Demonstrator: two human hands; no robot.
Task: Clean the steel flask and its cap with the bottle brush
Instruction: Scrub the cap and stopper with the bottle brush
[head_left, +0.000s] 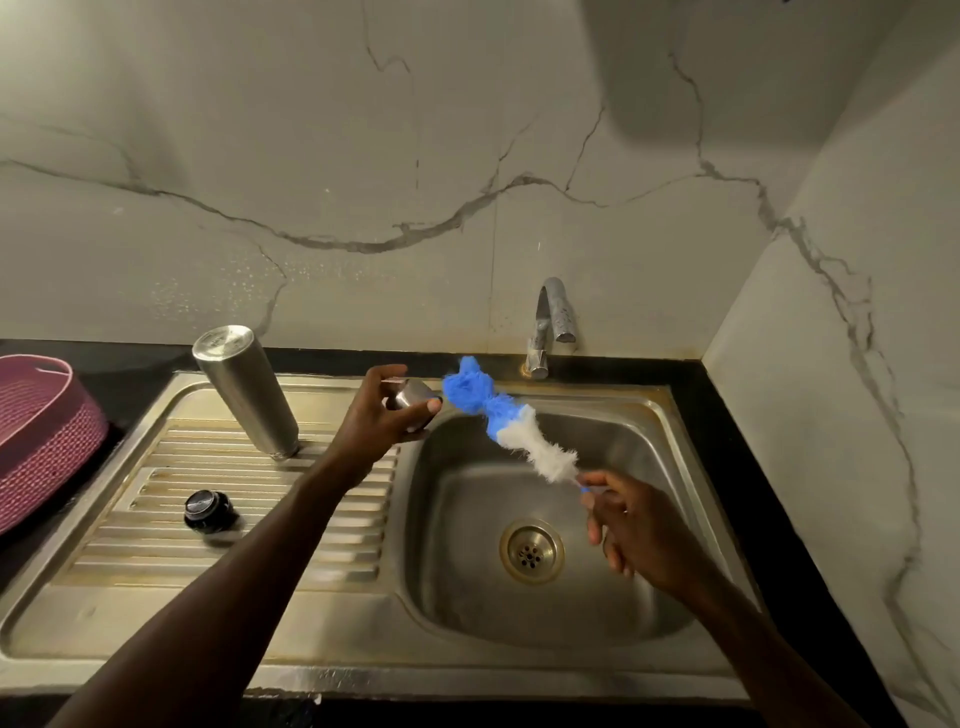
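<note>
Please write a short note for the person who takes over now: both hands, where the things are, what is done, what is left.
Left hand grips the steel cap over the sink's edge. Right hand pinches the bottle brush by its handle, bristles near the cap.
Flask stands upside down on the drainboard; a black stopper lies in front of it.
Done: flask appears washed, set to drain.
Left: brush the cap; whether the stopper is cleaned cannot be told.

The scene is dim, with a warm yellowish cast. A broad soft shadow darkens the marble wall (467, 156) up and to the right of the tap (553, 325). Dull highlights glint on the tap and the sink (332, 618) below it. Wide-angle distortion bends the edges, and fine detail looks soft.
</note>
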